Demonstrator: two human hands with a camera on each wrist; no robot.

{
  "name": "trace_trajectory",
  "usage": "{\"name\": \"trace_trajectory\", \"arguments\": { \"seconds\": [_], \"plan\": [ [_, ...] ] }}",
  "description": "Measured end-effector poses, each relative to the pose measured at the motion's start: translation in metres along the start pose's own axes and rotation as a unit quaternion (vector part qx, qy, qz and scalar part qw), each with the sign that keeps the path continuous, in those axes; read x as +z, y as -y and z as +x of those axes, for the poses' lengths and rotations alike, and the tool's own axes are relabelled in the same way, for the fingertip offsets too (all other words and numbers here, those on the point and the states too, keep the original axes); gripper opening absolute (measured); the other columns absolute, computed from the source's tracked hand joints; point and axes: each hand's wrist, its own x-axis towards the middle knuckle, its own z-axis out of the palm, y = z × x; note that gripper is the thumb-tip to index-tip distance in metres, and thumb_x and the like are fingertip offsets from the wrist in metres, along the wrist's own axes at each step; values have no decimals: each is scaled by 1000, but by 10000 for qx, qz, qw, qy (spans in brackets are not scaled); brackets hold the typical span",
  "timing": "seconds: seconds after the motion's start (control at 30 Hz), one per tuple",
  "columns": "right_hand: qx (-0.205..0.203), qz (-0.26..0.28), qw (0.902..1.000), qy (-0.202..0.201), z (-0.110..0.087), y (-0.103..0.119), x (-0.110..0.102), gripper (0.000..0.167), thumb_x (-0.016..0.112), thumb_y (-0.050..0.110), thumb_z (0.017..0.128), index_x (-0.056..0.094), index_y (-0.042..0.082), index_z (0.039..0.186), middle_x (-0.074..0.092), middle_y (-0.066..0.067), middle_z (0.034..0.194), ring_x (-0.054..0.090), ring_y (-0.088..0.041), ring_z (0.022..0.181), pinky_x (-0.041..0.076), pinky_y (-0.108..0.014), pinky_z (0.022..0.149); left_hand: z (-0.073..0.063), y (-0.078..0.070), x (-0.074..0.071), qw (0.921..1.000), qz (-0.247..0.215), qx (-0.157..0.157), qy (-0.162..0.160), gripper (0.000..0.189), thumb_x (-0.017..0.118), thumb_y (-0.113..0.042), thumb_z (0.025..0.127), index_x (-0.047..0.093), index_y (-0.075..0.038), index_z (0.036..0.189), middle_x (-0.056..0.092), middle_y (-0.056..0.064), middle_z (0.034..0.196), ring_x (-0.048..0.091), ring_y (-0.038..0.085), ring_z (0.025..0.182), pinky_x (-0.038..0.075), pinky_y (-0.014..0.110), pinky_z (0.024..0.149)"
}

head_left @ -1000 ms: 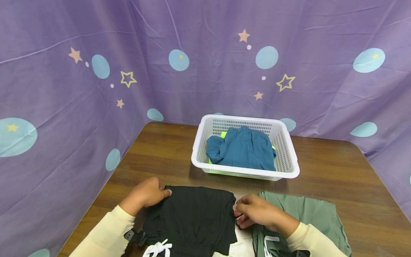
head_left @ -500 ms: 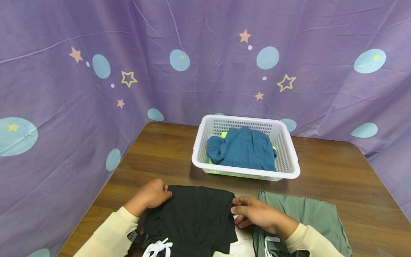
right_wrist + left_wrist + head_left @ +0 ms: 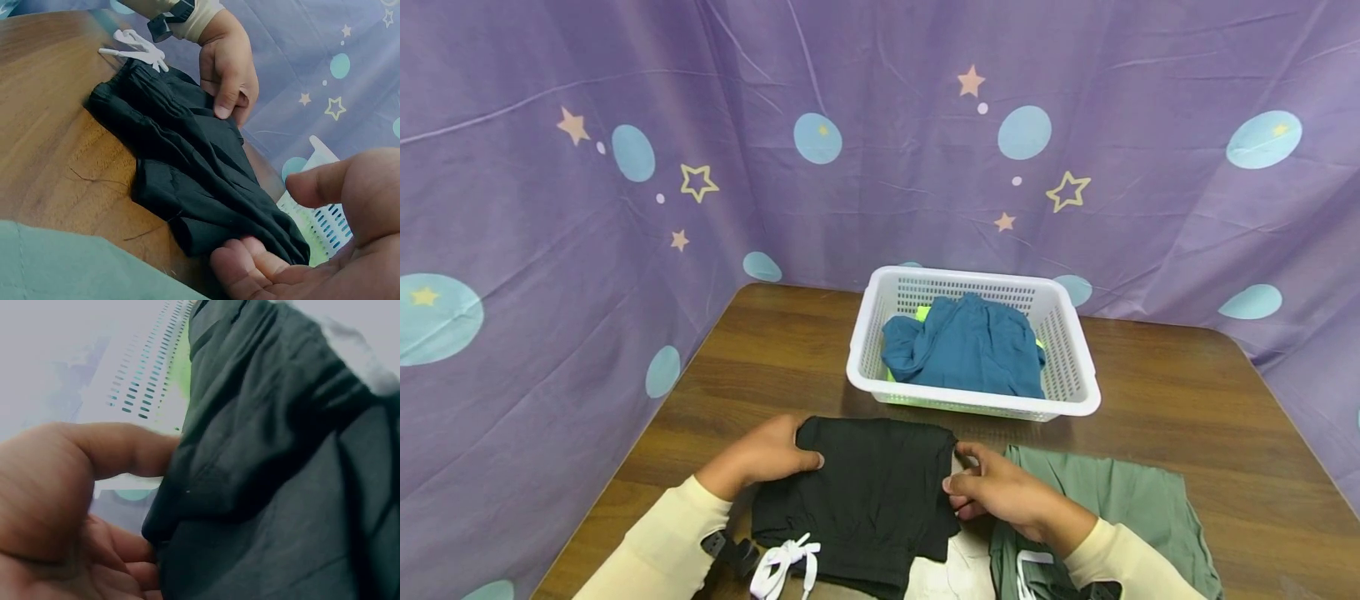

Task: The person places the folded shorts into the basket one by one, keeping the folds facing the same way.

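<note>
A folded pair of black shorts (image 3: 865,500) with a white drawstring (image 3: 786,567) lies near the table's front. My left hand (image 3: 767,454) holds its left edge, thumb on top and fingers underneath, as the left wrist view shows. At the right edge is my right hand (image 3: 1000,492). In the right wrist view its fingertips (image 3: 240,259) reach under the edge of the black shorts (image 3: 200,162), while the thumb stays raised apart from the cloth. Right beside that hand, partly under its forearm, lies a folded green garment (image 3: 1135,492) with a white cord.
Behind the shorts stands a white perforated basket (image 3: 973,402) holding a blue garment (image 3: 973,350) with bright yellow-green cloth beneath. The wooden table (image 3: 1180,375) meets a purple patterned curtain (image 3: 880,125) at the back and left.
The black shorts have shifted slightly forward and to the right. My left hand has moved right with their edge, its thumb now further over the cloth. The right hand has shifted only slightly.
</note>
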Motion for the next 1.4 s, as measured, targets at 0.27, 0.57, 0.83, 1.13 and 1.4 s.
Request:
{"name": "trace_trajectory", "arguments": {
  "seconds": [0.27,0.57,0.83,1.13,1.4],
  "plan": [
    [-81,210,9989,409,4,-4,1,10,65,7,91,56,2,93,55,-3,85,54,-16,79,56,-35,73,-2,4,1,9997,174,-157,75,22,80,-17,79,61,-11,70,52,-4,64,50,14,59,44,30,53],
    [-28,320,9992,241,0,0,2,58,68,8,92,41,-12,139,56,-21,124,58,-25,99,57,-42,79,1,1,3,9999,-55,96,-121,11,70,-17,95,71,-9,103,69,5,98,63,22,92,52,44,81],
    [89,989,9947,272,-1,-1,4,84,64,8,92,7,-3,153,53,-25,114,65,-27,90,59,-51,79,1,6,3,9960,-858,206,159,35,61,-13,99,58,2,131,63,13,120,59,26,107,48,48,93],
    [-494,354,9900,1271,-1,-1,1,55,63,3,95,49,-1,148,50,-21,136,58,-26,108,55,-44,91,-7,18,-8,9781,-1940,19,759,85,56,9,81,14,0,155,42,35,144,42,47,135,47,47,98],
    [-621,94,9896,1295,-2,-3,2,53,61,4,96,47,-13,144,54,-20,136,58,-20,102,55,-34,89,-6,24,-11,9836,-1273,887,918,36,53,15,76,67,-5,103,61,10,107,52,26,93,44,28,75]
  ]
}}
